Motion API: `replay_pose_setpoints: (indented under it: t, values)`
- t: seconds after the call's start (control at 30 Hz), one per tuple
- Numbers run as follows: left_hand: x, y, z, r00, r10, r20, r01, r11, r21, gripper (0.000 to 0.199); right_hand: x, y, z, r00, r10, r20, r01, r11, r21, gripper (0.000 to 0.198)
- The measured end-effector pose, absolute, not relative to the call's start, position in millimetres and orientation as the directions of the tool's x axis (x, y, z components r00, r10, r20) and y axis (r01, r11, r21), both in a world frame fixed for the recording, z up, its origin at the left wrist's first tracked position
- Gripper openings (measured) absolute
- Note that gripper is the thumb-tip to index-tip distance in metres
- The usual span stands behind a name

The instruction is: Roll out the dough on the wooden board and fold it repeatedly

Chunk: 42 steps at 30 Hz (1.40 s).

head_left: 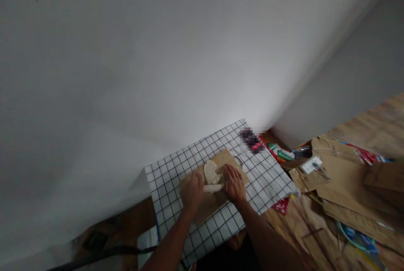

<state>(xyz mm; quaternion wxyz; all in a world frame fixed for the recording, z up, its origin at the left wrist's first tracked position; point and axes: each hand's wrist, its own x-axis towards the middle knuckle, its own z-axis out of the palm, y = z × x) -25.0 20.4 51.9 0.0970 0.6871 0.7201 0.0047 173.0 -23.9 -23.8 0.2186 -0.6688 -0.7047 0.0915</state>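
Note:
A pale rolling pin (213, 188) lies crosswise between my two hands on a wooden board (205, 210). My left hand (192, 189), somewhat blurred, is closed round its left end. Over the right end rests my right hand (234, 183), its fingers curled forward and covering that end of the pin. Just beyond the pin, a flattened, uneven piece of dough (210, 171) sits on the board; its right edge comes close to my right fingers. At the board's far right edge is a thin metal ring (239, 161), partly hidden by the board or hand.
The board rests on a table with a white checked cloth (172, 174), set against a pale wall (151, 73). A pixelated dark and pink item (252, 139) is at the far right corner. Cardboard (344, 178) and assorted packages (280, 152) crowd the right side.

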Motion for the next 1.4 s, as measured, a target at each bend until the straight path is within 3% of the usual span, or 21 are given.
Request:
replay_pose_setpoints:
  t: [0.2,0.4,0.53,0.9,1.23,1.4]
  values:
    - [-14,45,47,-0.012,0.995,-0.097,0.998,0.017,0.056,0.046,166,-19,-21,0.031,0.992,0.124,0.929,0.018,-0.370,0.061]
    - [-18,55,34,0.185,0.977,0.101,0.959,-0.203,0.198,0.033,163,-24,-15,-0.014,0.996,0.091,0.951,0.041,-0.307,0.067]
    - [-23,63,21,0.268,0.954,0.132,0.918,-0.295,0.265,0.038,163,-27,-12,-0.040,0.997,0.072,0.949,0.060,-0.309,0.071]
    - [-30,72,7,0.309,0.946,0.101,0.864,-0.324,0.385,0.044,157,-28,-9,-0.035,0.998,0.042,0.964,0.045,-0.261,0.078]
    - [-42,26,-5,0.156,0.966,0.206,0.906,-0.223,0.359,0.049,171,-16,-15,-0.213,0.971,0.109,0.952,0.231,-0.200,0.072]
    - [-48,-12,-7,0.187,0.952,0.241,0.910,-0.260,0.322,0.052,172,-22,-17,-0.231,0.954,0.189,0.936,0.271,-0.225,0.073]
